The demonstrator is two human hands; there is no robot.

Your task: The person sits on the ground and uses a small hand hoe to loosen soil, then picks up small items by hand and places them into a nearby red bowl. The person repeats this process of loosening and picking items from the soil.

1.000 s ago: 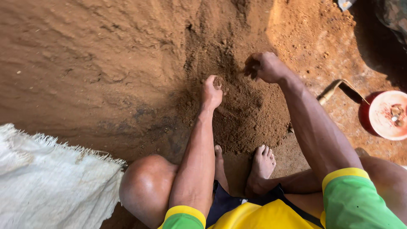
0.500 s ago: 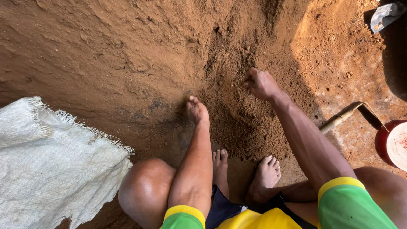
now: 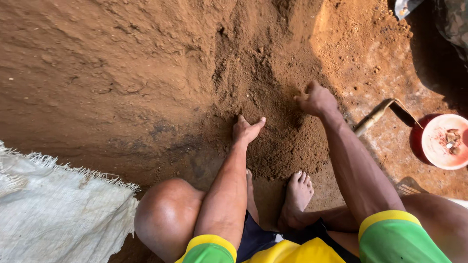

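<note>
At the ground's lower left edge lay a white woven sack (image 3: 58,214), and over the last second it slid further out of view as the camera shifted. Toward the middle, the left hand (image 3: 247,129) had dropped from raised to flat, fingers loosely spread and pressed into the loose brown soil pile (image 3: 273,122), holding nothing. Further right, the right hand (image 3: 317,100) had curled knuckles-down into the same soil; whether it gripped any could not be told, and a red bowl (image 3: 446,141) sat at the right edge.
</note>
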